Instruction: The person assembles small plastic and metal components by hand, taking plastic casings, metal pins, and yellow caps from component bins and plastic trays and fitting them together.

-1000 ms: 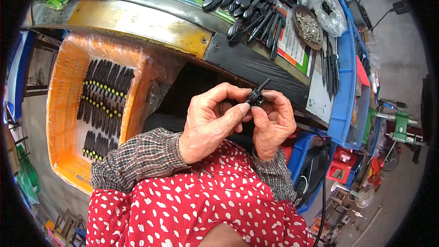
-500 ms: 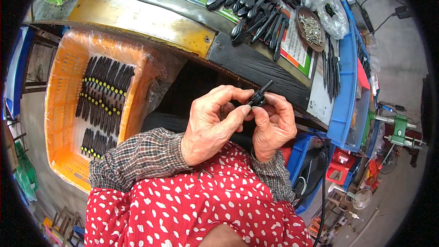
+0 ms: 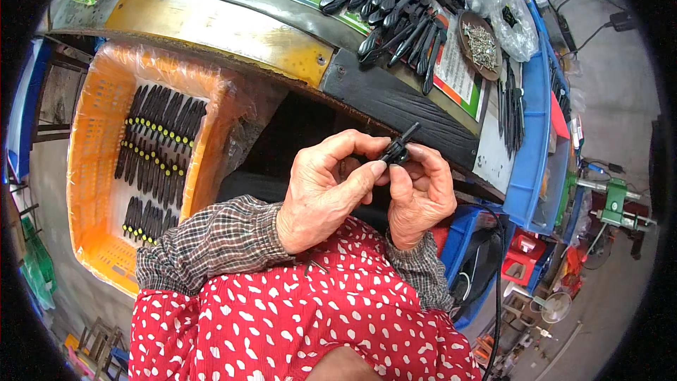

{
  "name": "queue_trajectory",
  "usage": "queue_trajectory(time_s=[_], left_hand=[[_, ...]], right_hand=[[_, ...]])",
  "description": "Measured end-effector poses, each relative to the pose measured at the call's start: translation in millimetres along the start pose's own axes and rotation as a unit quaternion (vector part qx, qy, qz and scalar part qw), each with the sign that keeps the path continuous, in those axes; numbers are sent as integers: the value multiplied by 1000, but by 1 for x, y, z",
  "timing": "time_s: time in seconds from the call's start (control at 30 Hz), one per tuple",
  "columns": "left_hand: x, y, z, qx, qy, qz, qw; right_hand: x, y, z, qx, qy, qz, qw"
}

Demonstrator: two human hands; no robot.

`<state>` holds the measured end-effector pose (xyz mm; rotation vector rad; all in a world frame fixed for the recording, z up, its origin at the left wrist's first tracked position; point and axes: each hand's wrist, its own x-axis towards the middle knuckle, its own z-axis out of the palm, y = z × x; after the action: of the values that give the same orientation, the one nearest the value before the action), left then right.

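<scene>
Between my two hands, in front of the bench edge, is a small black part (image 3: 396, 151) with a thin rod pointing up and to the right. My left hand (image 3: 326, 187) pinches its near side between thumb and fingers. On the other side my right hand (image 3: 421, 190) grips it with thumb and curled fingers. The fingertips cover most of the part, so its exact kind does not show. Black handle-like pieces (image 3: 395, 10) lie heaped on the bench beyond my hands. Beside them sits a brown dish (image 3: 463, 37) of small silvery metal pieces.
An orange crate (image 3: 95, 169) at the left holds rows of black pieces with yellow-green dots. Blue bins (image 3: 523, 176) line the right end of the bench. Clear plastic bags (image 3: 511, 10) lie near the dish. A green clamp-like tool (image 3: 615, 201) stands far right.
Both hands stay almost in place around the black part. Only slight shifts of the fingers and of the whole view show.
</scene>
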<state>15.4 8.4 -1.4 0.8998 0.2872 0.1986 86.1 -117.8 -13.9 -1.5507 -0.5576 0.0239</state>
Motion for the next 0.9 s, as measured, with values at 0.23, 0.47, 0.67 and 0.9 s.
queue_trajectory(time_s=[0.23, 0.47, 0.67, 0.9], left_hand=[[1, 0, -2, -28, -3, -19, 999], [3, -3, -4, 9, 4, 5, 1000], [3, -4, -5, 50, 18, 23, 998], [5, -4, -4, 43, 27, 16, 999]], right_hand=[[-1, 3, 0, 27, -1, 18, 999], [1, 5, 4, 22, 3, 16, 1000], [1, 5, 6, 8, 7, -1, 1000], [1, 6, 7, 8, 19, 11, 1000]])
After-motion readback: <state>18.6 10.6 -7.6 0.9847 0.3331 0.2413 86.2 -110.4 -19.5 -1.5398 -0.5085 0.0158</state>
